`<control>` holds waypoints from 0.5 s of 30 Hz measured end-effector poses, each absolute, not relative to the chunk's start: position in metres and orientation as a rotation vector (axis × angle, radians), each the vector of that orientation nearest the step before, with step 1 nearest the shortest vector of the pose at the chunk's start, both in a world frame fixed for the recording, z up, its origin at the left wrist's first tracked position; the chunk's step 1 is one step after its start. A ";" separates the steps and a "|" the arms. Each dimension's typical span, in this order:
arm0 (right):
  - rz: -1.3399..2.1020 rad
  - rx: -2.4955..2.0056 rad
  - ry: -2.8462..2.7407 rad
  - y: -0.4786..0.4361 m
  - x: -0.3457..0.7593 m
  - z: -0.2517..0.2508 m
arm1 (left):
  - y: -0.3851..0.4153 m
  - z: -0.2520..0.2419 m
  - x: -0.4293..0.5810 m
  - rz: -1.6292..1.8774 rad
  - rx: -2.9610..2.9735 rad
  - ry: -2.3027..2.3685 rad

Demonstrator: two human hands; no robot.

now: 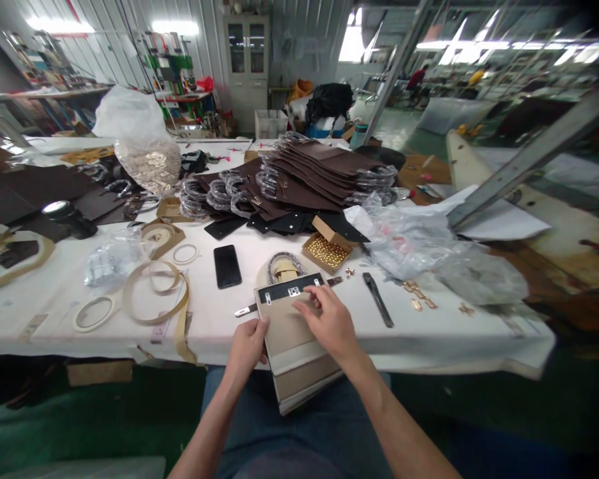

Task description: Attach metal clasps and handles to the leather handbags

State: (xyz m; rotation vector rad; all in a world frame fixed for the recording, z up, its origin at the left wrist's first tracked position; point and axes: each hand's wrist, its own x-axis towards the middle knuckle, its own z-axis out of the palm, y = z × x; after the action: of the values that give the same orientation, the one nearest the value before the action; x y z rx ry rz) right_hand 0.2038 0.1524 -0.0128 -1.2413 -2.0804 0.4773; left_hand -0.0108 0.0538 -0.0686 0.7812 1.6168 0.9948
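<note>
A beige handbag (287, 332) rests at the table's front edge and hangs over my lap, tilted. Its dark top strip carries a silver metal clasp plate (293, 291) and slotted plates at either side. The plastic-wrapped handle (284, 263) lies beyond the strip. My left hand (249, 342) is closed on the bag's left edge, with the thumb on top. Over the bag's upper right front, my right hand (329, 319) has its thumb and forefinger apart beside the clasp plate, the other fingers curled. I see nothing between them. A dark strap with a silver tip (244, 311) sticks out left.
A small box of gold-coloured hardware (327, 253) stands behind the bag. Right of it lie a black-handled tool (378, 299) and loose metal pieces (419, 293). A phone (227, 266) and tape rolls (94, 313) are left. Brown bag panels (319, 166) are stacked behind.
</note>
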 end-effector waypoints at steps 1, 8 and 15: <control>0.502 -1.241 -2.102 0.149 0.199 -0.015 | 0.053 -0.070 -0.011 0.997 0.784 1.614; 0.507 -1.281 -2.163 0.150 0.191 -0.027 | 0.055 -0.075 -0.014 0.930 0.947 1.740; 0.762 -1.097 -2.296 0.124 0.186 0.050 | 0.038 -0.052 -0.016 0.992 1.052 1.724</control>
State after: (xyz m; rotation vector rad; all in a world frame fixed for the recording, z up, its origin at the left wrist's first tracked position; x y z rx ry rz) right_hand 0.1862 0.1239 0.0500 -1.0975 -2.2961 0.7618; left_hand -0.0155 0.0379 -0.0516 1.0516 1.7237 0.9925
